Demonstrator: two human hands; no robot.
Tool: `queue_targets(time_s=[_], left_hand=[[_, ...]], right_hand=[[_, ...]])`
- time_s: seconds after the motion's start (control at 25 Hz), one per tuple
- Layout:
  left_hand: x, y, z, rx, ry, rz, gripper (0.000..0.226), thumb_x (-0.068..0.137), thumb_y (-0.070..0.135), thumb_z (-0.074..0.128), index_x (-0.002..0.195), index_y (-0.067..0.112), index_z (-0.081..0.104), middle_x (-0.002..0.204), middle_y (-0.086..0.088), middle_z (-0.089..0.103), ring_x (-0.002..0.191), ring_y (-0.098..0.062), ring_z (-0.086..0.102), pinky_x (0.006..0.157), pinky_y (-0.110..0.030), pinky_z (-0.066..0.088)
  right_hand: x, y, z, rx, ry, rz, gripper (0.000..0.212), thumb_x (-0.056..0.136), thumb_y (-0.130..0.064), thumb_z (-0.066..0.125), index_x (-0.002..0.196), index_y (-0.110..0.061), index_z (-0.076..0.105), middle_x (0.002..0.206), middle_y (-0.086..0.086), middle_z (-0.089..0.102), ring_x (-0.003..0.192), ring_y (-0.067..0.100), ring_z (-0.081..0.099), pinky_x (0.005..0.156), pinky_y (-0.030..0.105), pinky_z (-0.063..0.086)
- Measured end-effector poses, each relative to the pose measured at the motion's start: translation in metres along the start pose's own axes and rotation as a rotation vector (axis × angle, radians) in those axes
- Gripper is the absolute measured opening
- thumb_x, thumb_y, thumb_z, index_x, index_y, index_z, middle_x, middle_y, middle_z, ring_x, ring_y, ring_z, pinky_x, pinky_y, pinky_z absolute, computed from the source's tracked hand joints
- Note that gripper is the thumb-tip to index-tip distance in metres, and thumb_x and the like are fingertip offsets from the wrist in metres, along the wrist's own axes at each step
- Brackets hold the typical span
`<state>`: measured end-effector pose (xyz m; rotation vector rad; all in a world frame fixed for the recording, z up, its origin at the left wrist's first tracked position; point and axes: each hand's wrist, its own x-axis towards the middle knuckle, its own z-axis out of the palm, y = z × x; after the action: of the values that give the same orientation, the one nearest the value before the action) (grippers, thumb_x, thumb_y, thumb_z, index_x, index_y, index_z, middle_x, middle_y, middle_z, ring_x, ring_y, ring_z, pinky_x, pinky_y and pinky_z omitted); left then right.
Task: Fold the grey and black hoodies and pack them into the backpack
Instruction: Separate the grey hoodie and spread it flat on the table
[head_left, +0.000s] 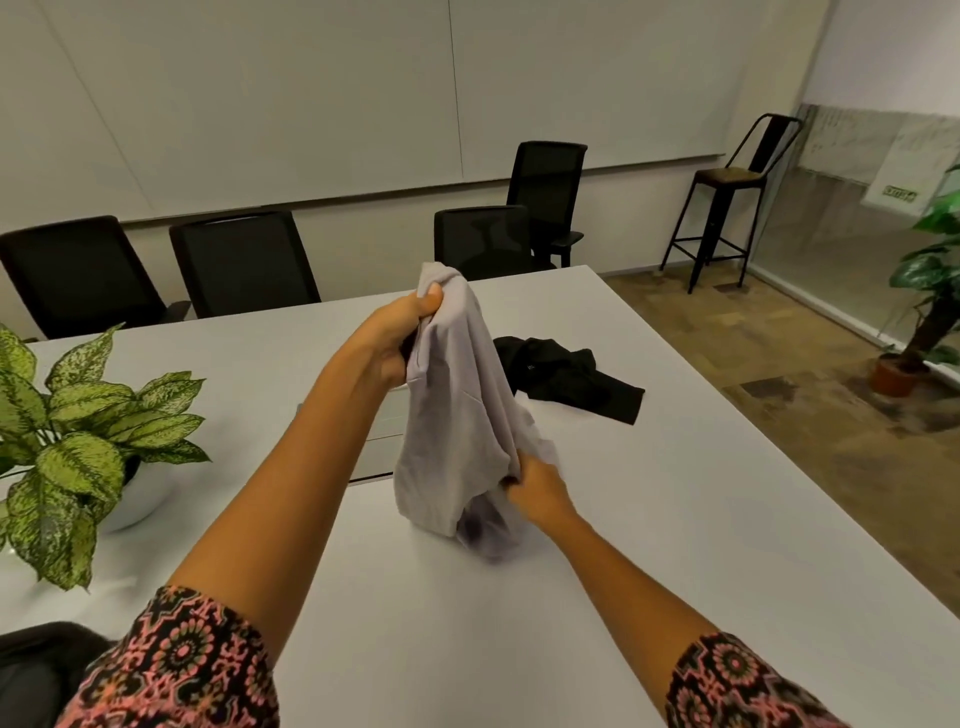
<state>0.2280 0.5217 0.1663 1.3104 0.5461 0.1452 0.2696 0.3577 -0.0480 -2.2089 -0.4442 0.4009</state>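
The grey hoodie (457, 415) hung bunched in mid-air over the middle of the table (675, 519), strung between two hands, its lowest folds just brushing the tabletop. Up top, the left grip (400, 338) was closed tight on the upper end of the cloth, thumb pinched over a fold. That looked like a lift to let the garment drop under its own weight so its shape could be read. Down low and nearer, the right grip (535, 486) had its fingers curled into the lower bunch, likely hunting for a hem or sleeve to pull the thing out flat. No fold was made yet; this was the sorting-out before the first one.

Just beyond, to the right, the black hoodie (566, 376) lay crumpled on the table with one sleeve trailing right, parked out of the way and untouched. A leafy potted plant (78, 431) sat at the table's left edge. A dark shape (36, 665) showed at the near left corner; whether that was the backpack, I could not tell.
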Motion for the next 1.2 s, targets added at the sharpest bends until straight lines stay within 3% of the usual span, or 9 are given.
queue_targets(time_s=[0.16, 0.36, 0.48, 0.6, 0.72, 0.84, 0.92, 1.0, 1.2], left_hand=[[0.012, 0.01, -0.052, 0.182, 0.225, 0.103, 0.042, 0.096, 0.045, 0.058, 0.117, 0.008, 0.062, 0.111, -0.011, 0.066, 0.098, -0.025, 0.062, 0.079, -0.037, 0.054], [0.04, -0.042, -0.123, 0.89, 0.516, 0.11, 0.056, 0.091, 0.04, 0.065, 0.136, 0.01, 0.051, 0.134, -0.014, 0.056, 0.121, -0.036, 0.053, 0.101, -0.044, 0.045], [0.03, -0.108, -0.084, 1.046, 0.265, 0.305, 0.069, 0.081, 0.042, 0.076, 0.138, 0.014, 0.049, 0.134, -0.013, 0.055, 0.123, -0.032, 0.053, 0.1, -0.043, 0.045], [0.01, -0.174, -0.024, 1.251, -0.029, 0.371, 0.095, 0.063, 0.071, 0.073, 0.138, 0.022, 0.042, 0.135, -0.003, 0.05, 0.12, -0.025, 0.052, 0.093, -0.042, 0.049], [-0.003, -0.213, 0.016, 1.158, -0.021, 0.4, 0.088, 0.068, 0.067, 0.071, 0.136, 0.022, 0.038, 0.128, 0.0, 0.055, 0.109, -0.023, 0.058, 0.086, -0.04, 0.053], [0.001, -0.218, 0.026, 0.958, 0.129, 0.51, 0.04, 0.088, 0.038, 0.058, 0.124, 0.024, 0.048, 0.106, -0.001, 0.068, 0.088, -0.022, 0.065, 0.07, -0.033, 0.054], [0.01, -0.205, 0.025, 0.92, 0.201, 0.53, 0.022, 0.093, 0.023, 0.053, 0.114, 0.021, 0.059, 0.092, -0.001, 0.069, 0.074, -0.017, 0.062, 0.058, -0.023, 0.045], [0.021, -0.192, 0.028, 0.893, 0.206, 0.487, 0.018, 0.094, 0.019, 0.052, 0.105, 0.017, 0.065, 0.088, -0.003, 0.069, 0.07, -0.014, 0.058, 0.054, -0.018, 0.038], [0.034, -0.182, 0.046, 0.966, 0.22, 0.335, 0.021, 0.089, 0.029, 0.057, 0.102, 0.014, 0.063, 0.078, -0.003, 0.063, 0.07, -0.02, 0.058, 0.057, -0.026, 0.04]], right_hand=[[0.021, -0.003, -0.039, 0.006, 0.189, 0.05, 0.022, 0.097, -0.02, 0.052, 0.102, -0.003, 0.066, 0.1, 0.019, 0.067, 0.093, 0.034, 0.062, 0.068, 0.032, 0.043], [0.036, -0.041, -0.108, 0.1, 0.042, -0.064, 0.036, 0.093, -0.025, 0.061, 0.062, -0.01, 0.049, 0.064, 0.01, 0.047, 0.062, 0.019, 0.044, 0.058, 0.027, 0.038], [0.039, -0.078, -0.113, -0.004, -0.101, -0.193, 0.034, 0.091, -0.023, 0.062, 0.062, -0.01, 0.052, 0.063, 0.011, 0.045, 0.06, 0.017, 0.042, 0.06, 0.028, 0.037], [0.042, -0.086, -0.104, -0.033, -0.187, -0.163, 0.035, 0.088, -0.021, 0.066, 0.058, -0.012, 0.052, 0.061, 0.007, 0.045, 0.058, 0.014, 0.044, 0.06, 0.028, 0.038], [0.041, -0.075, -0.106, -0.043, -0.203, -0.106, 0.03, 0.087, -0.024, 0.067, 0.063, -0.011, 0.053, 0.067, 0.008, 0.05, 0.068, 0.016, 0.051, 0.066, 0.025, 0.043], [0.041, -0.053, -0.122, -0.026, -0.145, -0.064, 0.029, 0.087, -0.024, 0.066, 0.064, -0.011, 0.055, 0.069, 0.006, 0.054, 0.071, 0.016, 0.053, 0.067, 0.023, 0.042], [0.042, -0.032, -0.131, -0.11, -0.094, -0.045, 0.015, 0.086, -0.025, 0.069, 0.084, -0.01, 0.067, 0.082, 0.004, 0.06, 0.082, 0.018, 0.057, 0.072, 0.024, 0.044], [0.037, -0.015, -0.127, -0.207, -0.037, -0.011, 0.027, 0.083, -0.024, 0.072, 0.109, -0.017, 0.066, 0.095, 0.002, 0.06, 0.092, 0.019, 0.057, 0.078, 0.026, 0.045], [0.007, 0.004, -0.074, -0.097, -0.2, -0.067, 0.027, 0.081, -0.015, 0.072, 0.105, -0.017, 0.061, 0.089, 0.004, 0.064, 0.073, 0.005, 0.057, 0.071, 0.022, 0.048]])
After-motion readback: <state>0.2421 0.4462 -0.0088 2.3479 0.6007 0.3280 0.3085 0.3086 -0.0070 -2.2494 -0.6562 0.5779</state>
